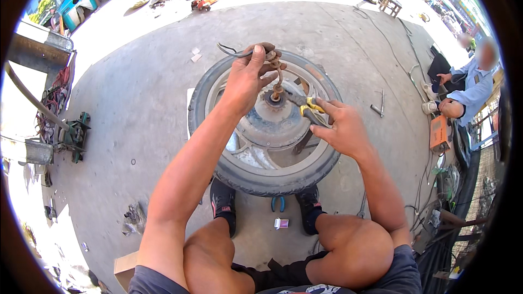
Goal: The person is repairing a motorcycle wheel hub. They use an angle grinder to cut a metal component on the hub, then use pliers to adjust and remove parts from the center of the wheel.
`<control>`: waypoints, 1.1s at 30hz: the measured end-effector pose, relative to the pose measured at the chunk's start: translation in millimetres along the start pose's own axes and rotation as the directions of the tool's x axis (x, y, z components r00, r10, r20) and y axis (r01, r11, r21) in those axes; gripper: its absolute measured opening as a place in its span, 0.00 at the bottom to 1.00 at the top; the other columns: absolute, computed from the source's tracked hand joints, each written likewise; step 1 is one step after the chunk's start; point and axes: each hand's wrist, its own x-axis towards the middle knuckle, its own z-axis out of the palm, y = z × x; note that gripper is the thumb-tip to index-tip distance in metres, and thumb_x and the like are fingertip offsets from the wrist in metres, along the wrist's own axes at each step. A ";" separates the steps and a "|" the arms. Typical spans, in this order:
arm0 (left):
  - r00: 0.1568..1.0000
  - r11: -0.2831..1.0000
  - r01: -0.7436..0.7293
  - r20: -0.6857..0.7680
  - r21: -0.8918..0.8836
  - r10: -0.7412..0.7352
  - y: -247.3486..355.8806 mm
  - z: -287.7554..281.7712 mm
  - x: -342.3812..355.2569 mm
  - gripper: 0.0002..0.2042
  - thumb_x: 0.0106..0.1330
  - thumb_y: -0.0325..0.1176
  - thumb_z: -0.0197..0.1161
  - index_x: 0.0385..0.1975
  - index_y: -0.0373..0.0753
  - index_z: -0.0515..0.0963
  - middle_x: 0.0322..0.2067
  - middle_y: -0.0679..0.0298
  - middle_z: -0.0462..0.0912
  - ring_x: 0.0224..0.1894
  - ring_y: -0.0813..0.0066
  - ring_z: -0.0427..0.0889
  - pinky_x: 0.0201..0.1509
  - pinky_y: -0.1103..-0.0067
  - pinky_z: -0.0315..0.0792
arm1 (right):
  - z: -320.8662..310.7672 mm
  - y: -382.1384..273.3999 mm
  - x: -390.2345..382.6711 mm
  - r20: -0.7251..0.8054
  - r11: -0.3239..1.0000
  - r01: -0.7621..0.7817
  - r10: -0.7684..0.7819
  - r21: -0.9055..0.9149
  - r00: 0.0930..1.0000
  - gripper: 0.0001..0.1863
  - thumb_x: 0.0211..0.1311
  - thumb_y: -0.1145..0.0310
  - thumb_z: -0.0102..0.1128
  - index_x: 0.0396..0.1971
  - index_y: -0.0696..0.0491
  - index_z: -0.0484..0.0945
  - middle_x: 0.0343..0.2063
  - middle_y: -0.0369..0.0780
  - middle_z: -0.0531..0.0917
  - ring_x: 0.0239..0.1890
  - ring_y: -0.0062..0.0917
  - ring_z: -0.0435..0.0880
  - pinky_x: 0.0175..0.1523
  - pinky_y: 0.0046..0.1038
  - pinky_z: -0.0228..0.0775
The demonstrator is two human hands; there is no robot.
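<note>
A spoked wheel with a black tyre (256,186) lies flat in front of me, above my shoes. From its grey hub (260,126) the axle (277,92) sticks up, and a brownish cable (280,73) rises out of it. My left hand (248,73) pinches this cable above the axle, and rusty nut-like pieces show by the fingertips. The cable's dark loose end (229,50) curls out left of the fingers. My right hand (346,128) is closed round pliers (309,110) with yellow and black handles. Their jaws reach close to the axle; whether they touch it is unclear.
Blue-handled pliers (278,203) and a small box (281,223) lie between my feet. A metal wrench-like tool (379,108) rests at the right. Beyond it sits a person (469,95) near an orange machine (439,134) and trailing cables. A green vise (80,135) stands left.
</note>
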 end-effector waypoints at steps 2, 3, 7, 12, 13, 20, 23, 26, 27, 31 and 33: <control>1.000 1.000 0.002 -0.001 0.006 -0.002 -0.6 -0.8 0.1 0.19 0.80 0.49 0.47 0.54 0.39 0.72 0.51 0.57 0.80 0.56 0.61 0.81 0.59 0.66 0.76 | 0.6 4.8 -1.9 0.181 0.991 0.000 0.024 -0.130 0.983 0.34 0.51 0.64 0.71 0.60 0.62 0.76 0.39 0.46 0.83 0.34 0.33 0.83 0.39 0.31 0.75; 1.000 1.000 0.001 0.005 0.000 -0.001 -2.2 0.0 1.4 0.20 0.80 0.49 0.47 0.54 0.38 0.72 0.51 0.57 0.80 0.56 0.61 0.81 0.59 0.66 0.76 | 3.2 5.4 -3.2 0.101 0.998 -0.019 0.025 -0.062 0.995 0.34 0.51 0.64 0.71 0.60 0.62 0.76 0.39 0.46 0.83 0.35 0.33 0.83 0.40 0.31 0.75; 1.000 1.000 -0.008 0.004 0.009 0.008 -1.2 -0.3 0.5 0.21 0.80 0.50 0.47 0.54 0.38 0.72 0.51 0.57 0.79 0.56 0.60 0.81 0.60 0.63 0.75 | 3.4 -0.2 -5.3 0.019 0.999 -0.039 0.038 0.027 0.999 0.34 0.51 0.64 0.71 0.59 0.63 0.77 0.38 0.47 0.83 0.35 0.31 0.83 0.40 0.31 0.75; 1.000 1.000 0.010 -0.001 -0.010 -0.010 -1.2 2.3 -1.7 0.22 0.80 0.51 0.46 0.54 0.37 0.72 0.51 0.57 0.79 0.57 0.60 0.81 0.60 0.63 0.75 | 2.9 0.3 -4.6 0.021 0.998 -0.036 0.035 0.042 0.999 0.34 0.51 0.64 0.72 0.59 0.63 0.77 0.38 0.46 0.83 0.34 0.31 0.83 0.39 0.30 0.75; 1.000 1.000 0.006 0.005 -0.005 -0.006 -3.1 1.1 -0.1 0.22 0.80 0.51 0.46 0.54 0.37 0.72 0.51 0.57 0.79 0.57 0.60 0.80 0.60 0.63 0.75 | 2.9 1.2 -4.8 -0.009 0.999 -0.027 0.027 0.042 1.000 0.34 0.51 0.64 0.72 0.59 0.63 0.77 0.38 0.46 0.83 0.33 0.31 0.83 0.39 0.30 0.75; 1.000 1.000 -0.016 0.020 0.021 0.015 0.1 2.0 2.4 0.23 0.80 0.52 0.46 0.55 0.36 0.71 0.51 0.58 0.79 0.56 0.61 0.81 0.60 0.63 0.75 | 3.4 -1.0 -2.9 -0.108 0.994 -0.047 0.057 0.095 0.992 0.35 0.50 0.64 0.72 0.60 0.63 0.76 0.41 0.47 0.83 0.35 0.34 0.84 0.40 0.31 0.76; 1.000 1.000 -0.011 0.005 0.020 0.011 -1.0 -0.5 0.9 0.23 0.80 0.52 0.45 0.55 0.36 0.71 0.51 0.58 0.79 0.56 0.61 0.81 0.60 0.63 0.75 | -1.3 -1.5 -0.8 0.141 0.996 -0.030 0.041 -0.082 0.989 0.36 0.51 0.63 0.72 0.60 0.63 0.76 0.41 0.48 0.84 0.34 0.35 0.85 0.41 0.32 0.76; 1.000 1.000 0.006 -0.010 0.023 -0.006 -2.8 1.5 -1.7 0.23 0.79 0.52 0.46 0.55 0.36 0.71 0.51 0.58 0.79 0.56 0.61 0.81 0.59 0.64 0.76 | 2.7 -2.3 -8.5 0.089 0.999 -0.039 0.040 -0.010 0.995 0.35 0.51 0.63 0.72 0.59 0.63 0.77 0.40 0.49 0.84 0.33 0.35 0.85 0.41 0.32 0.76; 1.000 1.000 0.005 -0.005 0.016 -0.005 -4.4 0.1 -2.0 0.23 0.79 0.52 0.46 0.55 0.37 0.71 0.51 0.58 0.79 0.55 0.61 0.81 0.58 0.64 0.76 | 4.9 -1.2 -12.2 0.047 0.999 -0.041 0.041 0.006 0.998 0.35 0.51 0.63 0.72 0.59 0.63 0.77 0.40 0.49 0.84 0.33 0.34 0.85 0.41 0.32 0.76; 1.000 1.000 -0.005 0.001 -0.002 0.005 -1.1 -2.2 -0.2 0.22 0.80 0.51 0.46 0.55 0.38 0.72 0.51 0.58 0.79 0.54 0.61 0.82 0.55 0.64 0.78 | 5.5 -8.1 -20.1 0.037 0.999 -0.054 0.054 0.006 0.998 0.34 0.51 0.63 0.72 0.58 0.63 0.77 0.39 0.48 0.84 0.32 0.33 0.84 0.41 0.32 0.76; 1.000 1.000 -0.001 0.013 -0.021 0.001 -2.8 -2.4 -0.1 0.21 0.80 0.51 0.46 0.55 0.39 0.72 0.51 0.58 0.79 0.54 0.61 0.82 0.53 0.64 0.79 | 6.4 -12.2 -24.0 0.020 0.998 -0.056 0.056 0.008 0.998 0.34 0.50 0.63 0.73 0.58 0.64 0.77 0.38 0.48 0.83 0.32 0.32 0.83 0.40 0.31 0.76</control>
